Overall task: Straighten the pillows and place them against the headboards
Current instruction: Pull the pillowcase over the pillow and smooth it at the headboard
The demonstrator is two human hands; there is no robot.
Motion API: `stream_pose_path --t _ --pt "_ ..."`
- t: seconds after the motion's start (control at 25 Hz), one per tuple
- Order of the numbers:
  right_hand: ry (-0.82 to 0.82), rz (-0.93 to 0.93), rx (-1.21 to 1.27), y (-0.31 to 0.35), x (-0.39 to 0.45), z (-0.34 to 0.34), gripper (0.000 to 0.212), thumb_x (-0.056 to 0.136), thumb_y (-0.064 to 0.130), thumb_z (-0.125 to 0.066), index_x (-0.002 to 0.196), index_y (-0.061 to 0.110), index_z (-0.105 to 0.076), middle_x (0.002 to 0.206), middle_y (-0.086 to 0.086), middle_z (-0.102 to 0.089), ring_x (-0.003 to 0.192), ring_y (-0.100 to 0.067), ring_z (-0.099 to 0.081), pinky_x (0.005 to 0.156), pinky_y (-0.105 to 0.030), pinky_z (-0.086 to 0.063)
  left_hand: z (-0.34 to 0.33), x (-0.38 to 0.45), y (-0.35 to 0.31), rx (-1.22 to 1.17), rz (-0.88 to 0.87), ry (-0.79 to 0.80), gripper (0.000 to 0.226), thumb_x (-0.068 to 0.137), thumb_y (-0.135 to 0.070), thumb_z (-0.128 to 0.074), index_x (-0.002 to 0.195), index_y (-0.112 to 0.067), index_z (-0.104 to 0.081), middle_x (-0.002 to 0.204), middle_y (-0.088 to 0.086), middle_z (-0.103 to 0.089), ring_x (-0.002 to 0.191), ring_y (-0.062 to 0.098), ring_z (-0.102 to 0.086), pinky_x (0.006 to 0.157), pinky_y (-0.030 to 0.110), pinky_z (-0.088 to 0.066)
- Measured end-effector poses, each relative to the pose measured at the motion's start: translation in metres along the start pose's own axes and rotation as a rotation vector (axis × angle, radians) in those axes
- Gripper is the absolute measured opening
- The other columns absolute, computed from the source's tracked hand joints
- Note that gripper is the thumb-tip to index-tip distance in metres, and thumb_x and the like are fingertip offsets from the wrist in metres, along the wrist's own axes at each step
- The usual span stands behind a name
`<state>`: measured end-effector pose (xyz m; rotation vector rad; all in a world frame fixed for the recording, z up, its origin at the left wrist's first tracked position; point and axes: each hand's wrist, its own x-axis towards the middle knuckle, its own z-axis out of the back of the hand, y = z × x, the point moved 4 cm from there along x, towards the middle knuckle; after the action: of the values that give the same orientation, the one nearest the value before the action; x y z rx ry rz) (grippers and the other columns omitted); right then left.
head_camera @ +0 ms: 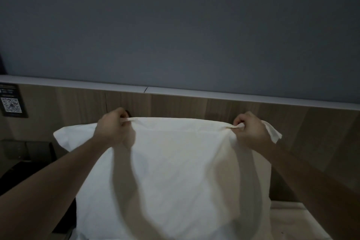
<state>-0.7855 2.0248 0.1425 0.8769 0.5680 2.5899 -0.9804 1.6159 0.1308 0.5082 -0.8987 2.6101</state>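
A white pillow (175,171) stands upright on the bed in front of the wooden headboard (214,107). My left hand (112,126) pinches the pillowcase at its upper left edge. My right hand (250,128) pinches the fabric at the upper right corner, and a loose flap of cloth sticks out past that hand. The top edge of the pillowcase is stretched taut between both hands. The pillow's lower part runs out of view at the bottom.
A white ledge (233,94) tops the headboard, below a grey wall (175,25). A dark sign with a QR code (11,103) hangs at the left. A dark panel (25,150) sits below it. White bedsheet (288,220) shows at the lower right.
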Motion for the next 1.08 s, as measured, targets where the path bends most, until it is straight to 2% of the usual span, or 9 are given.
stream_pose_path --t 0.08,0.2,0.32,0.4,0.48,0.56,0.68,0.88,1.08 --pt "-0.075 -0.032 0.036 -0.003 -0.01 -0.011 0.013 0.083 0.014 -0.069 0.078 0.025 -0.064 0.091 0.005 -0.058 0.083 -0.021 -0.06 0.072 -0.037 -0.046 -0.005 -0.005 -0.003 -0.022 0.029 -0.064 0.005 0.088 -0.013 -0.062 0.091 -0.016 -0.066 0.085 0.005 -0.066 0.081 0.033 -0.061 0.068 0.034 -0.041" --pt "-0.166 -0.058 0.094 -0.004 -0.027 -0.024 0.014 0.087 0.012 -0.069 0.095 0.023 -0.065 0.107 0.004 -0.059 0.088 -0.021 -0.062 0.076 -0.035 -0.044 -0.014 -0.018 -0.008 0.001 -0.08 -0.029 0.024 0.086 -0.008 -0.066 0.109 -0.01 -0.058 0.119 0.014 -0.054 0.091 0.044 -0.064 0.073 0.043 -0.048" --pt "-0.23 0.042 0.02 -0.002 -0.048 -0.031 0.043 0.086 0.019 -0.076 0.127 0.014 -0.062 0.138 -0.006 -0.054 0.112 -0.024 -0.061 0.095 -0.042 -0.054 -0.023 -0.051 -0.002 -0.035 -0.208 -0.001 0.053 0.088 -0.025 -0.071 0.135 -0.011 -0.05 0.146 0.013 -0.039 0.116 0.038 -0.06 0.096 0.048 -0.053" --pt "-0.222 0.109 -0.086 -0.006 -0.07 -0.042 0.057 0.09 0.037 -0.068 0.141 0.016 -0.053 0.152 -0.009 -0.047 0.136 -0.028 -0.048 0.112 -0.051 -0.043 -0.035 -0.077 0.014 0.099 -0.271 0.013 0.068 0.093 -0.048 -0.057 0.151 -0.014 -0.042 0.161 0.014 -0.034 0.141 0.036 -0.044 0.115 0.05 -0.042" --pt "-0.155 0.083 -0.201 -0.015 -0.092 -0.056 0.063 0.096 0.052 -0.049 0.151 0.022 -0.042 0.163 -0.006 -0.036 0.148 -0.029 -0.035 0.12 -0.055 -0.032 -0.051 -0.095 0.031 0.216 -0.266 0.114 0.079 0.096 -0.064 -0.032 0.162 -0.022 -0.026 0.172 0.01 -0.017 0.158 0.032 -0.017 0.127 0.052 -0.021" --pt "-0.093 0.024 -0.27 -0.026 -0.106 -0.067 0.069 0.1 0.059 -0.033 0.16 0.025 -0.028 0.171 -0.004 -0.023 0.157 -0.03 -0.021 0.126 -0.057 -0.02 -0.061 -0.102 0.044 0.256 -0.226 0.176 0.082 0.096 -0.072 -0.018 0.165 -0.031 -0.007 0.175 0.001 0.005 0.161 0.025 0.007 0.13 0.052 -0.002" --pt "-0.056 -0.056 -0.253 -0.036 -0.107 -0.071 0.074 0.099 0.064 -0.026 0.164 0.029 -0.018 0.174 -0.001 -0.014 0.16 -0.03 -0.009 0.127 -0.061 -0.012 -0.066 -0.106 0.046 0.295 -0.227 0.192 0.085 0.093 -0.078 -0.012 0.165 -0.034 0.006 0.172 -0.004 0.021 0.159 0.023 0.021 0.128 0.054 0.008" --pt "-0.025 -0.093 -0.236 -0.036 -0.088 -0.068 0.081 0.094 0.072 -0.027 0.163 0.036 -0.005 0.175 0.003 0.0 0.16 -0.035 -0.001 0.125 -0.066 -0.01 -0.05 -0.093 0.047 0.379 -0.165 0.241 0.096 0.089 -0.085 -0.015 0.162 -0.033 0.018 0.168 -0.001 0.033 0.156 0.028 0.029 0.126 0.057 0.014" --pt "-0.003 -0.122 -0.244 -0.044 -0.068 -0.063 0.087 0.092 0.078 -0.033 0.163 0.04 0.001 0.174 0.002 0.01 0.16 -0.04 0.001 0.121 -0.073 -0.013 -0.044 -0.071 0.039 0.428 -0.125 0.316 0.098 0.087 -0.087 -0.015 0.164 -0.032 0.009 0.171 0.0 0.023 0.158 0.029 0.022 0.126 0.059 0.011"
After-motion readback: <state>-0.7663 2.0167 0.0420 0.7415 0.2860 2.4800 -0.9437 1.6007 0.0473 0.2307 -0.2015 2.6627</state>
